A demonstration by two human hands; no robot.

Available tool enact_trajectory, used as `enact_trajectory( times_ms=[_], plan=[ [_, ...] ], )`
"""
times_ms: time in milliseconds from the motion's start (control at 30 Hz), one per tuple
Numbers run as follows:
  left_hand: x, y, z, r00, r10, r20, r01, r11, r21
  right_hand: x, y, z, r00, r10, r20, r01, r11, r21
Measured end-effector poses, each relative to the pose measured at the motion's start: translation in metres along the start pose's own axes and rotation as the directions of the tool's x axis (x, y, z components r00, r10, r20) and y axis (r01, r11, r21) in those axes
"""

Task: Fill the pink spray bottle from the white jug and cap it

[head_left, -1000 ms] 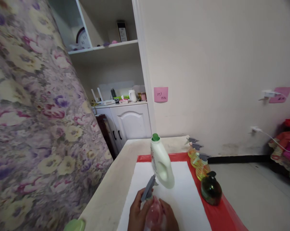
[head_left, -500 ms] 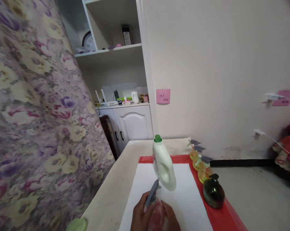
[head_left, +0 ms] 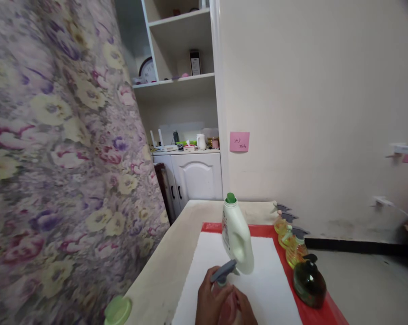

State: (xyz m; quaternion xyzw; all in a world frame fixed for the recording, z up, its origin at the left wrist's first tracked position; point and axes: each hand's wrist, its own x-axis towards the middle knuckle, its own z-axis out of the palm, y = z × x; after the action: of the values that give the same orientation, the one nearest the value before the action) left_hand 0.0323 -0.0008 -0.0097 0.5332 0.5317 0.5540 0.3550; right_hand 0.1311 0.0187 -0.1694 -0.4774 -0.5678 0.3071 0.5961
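Both of my hands are around a pink see-through spray bottle [head_left: 227, 309] with a grey trigger head [head_left: 224, 271], low over the white sheet. My left hand [head_left: 207, 300] grips it from the left, its fingers up by the bottle's neck. On the other side my right hand [head_left: 246, 310] closes against the bottle's body. The bottle's lower end is cut off by the frame edge. Just beyond stands a pale green detergent jug [head_left: 237, 232], upright, with a green piece [head_left: 230, 197] in its uncapped mouth.
Several spray bottles with yellow liquid [head_left: 296, 253] line the right side of the red mat [head_left: 288, 275]. Nearer stands a dark green round bottle [head_left: 309, 282]. A light green cap [head_left: 118, 310] lies at the table's front left. A floral curtain [head_left: 71, 180] hangs at left.
The spray bottle's trigger head has turned from pointing up and away to pointing more to the right. My view has shifted left, so the scene sits further right. Both hands keep their hold.
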Motion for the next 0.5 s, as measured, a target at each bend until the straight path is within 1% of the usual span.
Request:
enact_trajectory(
  times_ms=[67,100,133,200,267,300,333,400,500],
  plan=[
    [-0.003,0.005,0.005,0.999,0.027,-0.038,-0.028,0.999,-0.029,0.000,-0.002,-0.003,0.999,-0.021,0.040,0.019,0.999,0.047],
    [-0.004,0.007,0.006,0.999,0.033,-0.039,-0.036,0.998,-0.059,0.000,-0.003,-0.005,0.997,-0.044,0.060,0.039,0.996,0.076],
    [-0.004,0.008,0.005,0.999,0.032,-0.024,-0.034,0.995,-0.096,0.000,-0.004,-0.008,0.995,-0.064,0.072,0.057,0.994,0.096],
    [-0.005,0.006,0.002,0.999,0.017,0.039,-0.011,0.987,-0.161,0.000,-0.006,-0.011,0.992,-0.093,0.083,0.082,0.989,0.124],
    [-0.004,0.000,-0.002,0.994,0.003,0.105,0.016,0.983,-0.185,0.000,-0.007,-0.013,0.992,-0.096,0.080,0.086,0.989,0.123],
    [-0.003,-0.004,-0.003,0.993,-0.002,0.119,0.025,0.981,-0.192,0.000,-0.008,-0.013,0.993,-0.090,0.081,0.081,0.990,0.113],
    [-0.003,-0.008,-0.004,0.994,-0.006,0.114,0.029,0.979,-0.202,-0.001,-0.009,-0.013,0.993,-0.081,0.081,0.073,0.992,0.100],
    [-0.003,-0.014,-0.004,0.998,-0.012,0.061,0.025,0.975,-0.220,-0.001,-0.011,-0.012,0.995,-0.059,0.080,0.054,0.996,0.065],
    [-0.005,-0.013,0.002,0.999,0.009,-0.031,-0.015,0.982,-0.190,-0.002,-0.012,-0.012,0.995,-0.054,0.080,0.050,0.997,0.050]
  ],
)
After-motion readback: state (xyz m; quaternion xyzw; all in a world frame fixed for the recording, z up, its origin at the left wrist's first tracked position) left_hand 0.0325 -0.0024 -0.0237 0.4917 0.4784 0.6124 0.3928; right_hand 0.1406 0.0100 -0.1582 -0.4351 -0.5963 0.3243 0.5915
